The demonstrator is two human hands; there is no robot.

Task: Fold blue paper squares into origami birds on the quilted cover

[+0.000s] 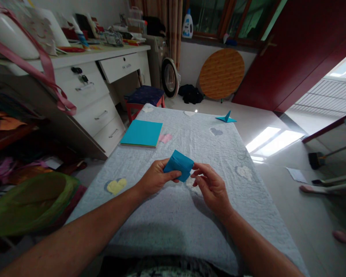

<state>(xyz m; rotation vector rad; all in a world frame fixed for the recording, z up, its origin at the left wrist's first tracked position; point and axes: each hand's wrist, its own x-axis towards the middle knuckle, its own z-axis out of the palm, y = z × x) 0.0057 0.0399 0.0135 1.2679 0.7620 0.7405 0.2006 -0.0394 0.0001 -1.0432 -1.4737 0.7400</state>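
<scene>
Holding a folded blue paper (178, 165) above the cloth-covered worktop (161, 219): gripping its left side in the left hand (155, 177), pinching its right corner with the right hand (210, 186), with a blue paper stack (142, 133) lying well beyond the left hand.

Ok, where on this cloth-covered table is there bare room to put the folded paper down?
Bare cloth lies between the forearms, below both hands. Another open stretch runs from the paper stack across to the small folded piece at the far right edge. Crowded: the middle, where the left hand and right hand pinch the blue paper.
</scene>
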